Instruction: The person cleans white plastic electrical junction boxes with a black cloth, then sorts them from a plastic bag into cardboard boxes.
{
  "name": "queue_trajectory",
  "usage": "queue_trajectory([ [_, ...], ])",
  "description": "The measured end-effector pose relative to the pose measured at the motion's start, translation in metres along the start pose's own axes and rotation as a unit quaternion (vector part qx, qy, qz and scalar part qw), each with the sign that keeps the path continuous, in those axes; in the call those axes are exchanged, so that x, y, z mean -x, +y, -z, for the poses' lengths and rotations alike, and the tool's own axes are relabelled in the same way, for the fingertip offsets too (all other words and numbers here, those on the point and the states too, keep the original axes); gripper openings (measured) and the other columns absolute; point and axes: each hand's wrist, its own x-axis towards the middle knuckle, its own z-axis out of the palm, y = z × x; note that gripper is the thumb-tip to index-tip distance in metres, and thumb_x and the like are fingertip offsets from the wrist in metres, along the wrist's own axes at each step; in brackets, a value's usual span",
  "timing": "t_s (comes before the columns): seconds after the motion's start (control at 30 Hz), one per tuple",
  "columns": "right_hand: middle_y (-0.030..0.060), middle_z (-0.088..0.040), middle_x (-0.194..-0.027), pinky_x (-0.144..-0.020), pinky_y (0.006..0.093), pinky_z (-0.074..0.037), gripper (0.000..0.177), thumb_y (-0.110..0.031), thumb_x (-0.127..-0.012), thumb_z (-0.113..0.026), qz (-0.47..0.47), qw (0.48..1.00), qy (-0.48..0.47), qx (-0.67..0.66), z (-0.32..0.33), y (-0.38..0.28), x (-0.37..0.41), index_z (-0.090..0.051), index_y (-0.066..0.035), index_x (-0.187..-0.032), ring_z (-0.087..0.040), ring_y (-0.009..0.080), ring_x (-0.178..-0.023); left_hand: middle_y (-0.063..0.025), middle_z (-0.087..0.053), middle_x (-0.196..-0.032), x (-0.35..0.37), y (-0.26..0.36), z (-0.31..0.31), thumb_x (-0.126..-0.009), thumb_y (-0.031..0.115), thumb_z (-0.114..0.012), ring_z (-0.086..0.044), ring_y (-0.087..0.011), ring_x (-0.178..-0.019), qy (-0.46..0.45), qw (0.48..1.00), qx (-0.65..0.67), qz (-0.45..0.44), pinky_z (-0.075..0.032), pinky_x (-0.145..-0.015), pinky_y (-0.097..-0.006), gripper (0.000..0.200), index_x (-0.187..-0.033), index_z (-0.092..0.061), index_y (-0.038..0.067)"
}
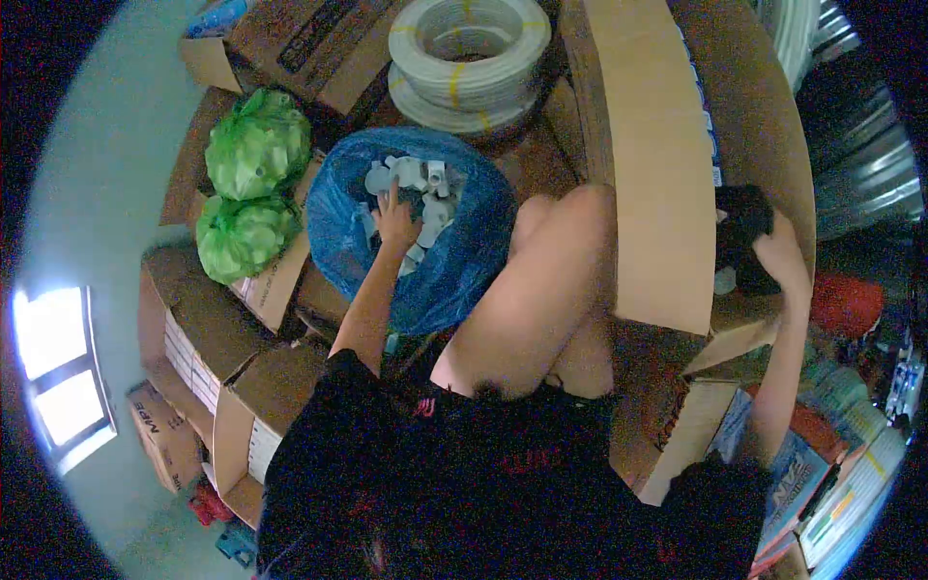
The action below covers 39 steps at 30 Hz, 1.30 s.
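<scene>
Inside a blue plastic bag (338, 232), white plastic pipe fittings (437, 215) lie in a loose heap. My left hand (396, 220) reaches into this bag with fingers stretched out and apart, its fingertips right at the fittings. To the right, my right hand (781, 256) is at the open cardboard box (662, 174), its fingers wrapped round a bunched black bag (744, 222). Part of those fingers is hidden behind the dark folds. A small whitish piece (725, 280) shows just below the black bag.
Two knotted green bags (256, 145) sit left of the blue bag. White coiled tubing (469, 58) is stacked behind it. Cardboard boxes (198, 329) line the left side, and a red bundle (846, 304) lies at far right. My bent legs (527, 290) are between both work spots.
</scene>
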Motion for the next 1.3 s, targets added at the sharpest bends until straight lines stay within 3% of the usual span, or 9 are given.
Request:
queue_trajectory([
  [0.27,0.0173,-0.054,-0.108,-0.087,0.0335,-0.039,0.04,-0.017,-0.074,-0.054,-0.197,0.812,0.44,-0.329,-0.013,0.137,0.1,-0.049,0.002,-0.109,-0.052,0.0274,-0.099,-0.003,-0.05,-0.113,-0.025,-0.007,0.007,-0.062,0.018,-0.067,-0.036,-0.0272,-0.115,0.045,0.998,-0.007,-0.048,-0.034,-0.084,-0.0469,0.036,-0.097,-0.059,0.011],
  [0.4,0.0166,-0.053,-0.106,-0.087,0.0339,-0.039,0.039,-0.017,-0.073,-0.056,-0.213,0.757,0.504,-0.356,-0.028,0.13,0.148,-0.05,0.002,-0.107,-0.051,0.0266,-0.098,-0.0032,-0.058,-0.095,-0.001,-0.02,0.04,-0.067,0.017,-0.066,-0.045,-0.0248,-0.106,0.116,0.953,0.278,0.005,-0.036,-0.083,-0.0414,0.028,-0.093,-0.06,0.009],
  [0.57,0.0157,-0.053,-0.104,-0.086,0.0344,-0.039,0.039,-0.018,-0.071,-0.059,-0.149,0.771,0.492,-0.375,-0.053,0.075,0.164,-0.05,0.001,-0.104,-0.051,0.0255,-0.096,-0.0051,-0.056,-0.108,0.069,0.008,0.107,-0.076,0.014,-0.06,-0.044,-0.0224,-0.11,0.086,0.457,0.884,0.054,-0.036,-0.088,-0.0376,0.03,-0.105,-0.055,0.007],
  [0.8,0.0145,-0.052,-0.101,-0.086,0.0351,-0.038,0.039,-0.018,-0.069,-0.063,0.043,0.813,0.354,-0.46,-0.098,-0.069,0.169,-0.05,0.001,-0.101,-0.05,0.024,-0.095,-0.0084,-0.04,-0.128,0.122,0.112,0.24,-0.078,0.027,-0.057,-0.038,-0.0251,-0.118,-0.066,0.219,0.973,-0.026,-0.027,-0.1,-0.0431,0.06,-0.13,-0.03,0.013],
  [0.93,0.0138,-0.052,-0.099,-0.085,0.0355,-0.038,0.04,-0.019,-0.068,-0.065,0.136,0.813,0.256,-0.505,-0.119,-0.146,0.173,-0.05,0.001,-0.099,-0.05,0.0232,-0.094,-0.0119,-0.047,-0.119,0.147,0.16,0.273,-0.078,0.025,-0.058,-0.045,-0.0231,-0.11,-0.166,0.247,0.951,-0.083,-0.036,-0.094,-0.0379,0.06,-0.128,-0.031,0.005],
  [1.07,0.0131,-0.051,-0.097,-0.085,0.0359,-0.038,0.04,-0.019,-0.066,-0.067,0.163,0.793,0.251,-0.53,-0.13,-0.175,0.175,-0.051,0.001,-0.097,-0.049,0.0224,-0.093,-0.0128,-0.05,-0.112,0.189,0.19,0.293,-0.086,0.033,-0.046,-0.045,-0.0203,-0.107,-0.058,0.575,0.815,-0.053,-0.03,-0.095,-0.0311,0.052,-0.122,-0.037,-0.003],
  [1.1,0.0129,-0.051,-0.096,-0.085,0.036,-0.038,0.04,-0.019,-0.066,-0.068,0.158,0.787,0.263,-0.535,-0.128,-0.173,0.178,-0.051,0.001,-0.096,-0.049,0.0222,-0.093,-0.0133,-0.05,-0.111,0.191,0.197,0.284,-0.087,0.034,-0.041,-0.044,-0.0211,-0.108,-0.046,0.509,0.859,-0.026,-0.028,-0.095,-0.0305,0.05,-0.12,-0.038,-0.004],
  [1.23,0.0122,-0.051,-0.094,-0.085,0.0364,-0.038,0.04,-0.019,-0.065,-0.07,0.109,0.798,0.328,-0.493,-0.124,-0.156,0.186,-0.051,0.001,-0.094,-0.049,0.0213,-0.092,-0.0123,-0.045,-0.119,0.203,0.2,0.29,-0.077,0.039,-0.053,-0.046,-0.0218,-0.107,-0.061,0.677,0.724,-0.114,-0.034,-0.093,-0.0326,0.063,-0.122,-0.036,-0.002],
  [1.3,0.0092,-0.051,-0.089,-0.081,0.0317,-0.039,0.028,-0.022,-0.075,-0.061,0.113,0.905,0.334,-0.24,-0.12,-0.138,0.185,-0.053,0.0,-0.09,-0.05,0.0195,-0.088,-0.0122,-0.046,-0.118,0.204,0.205,0.29,-0.077,0.037,-0.055,-0.046,-0.0215,-0.107,-0.131,0.555,0.816,-0.091,-0.035,-0.092,-0.0326,0.06,-0.12,-0.037,-0.001],
])
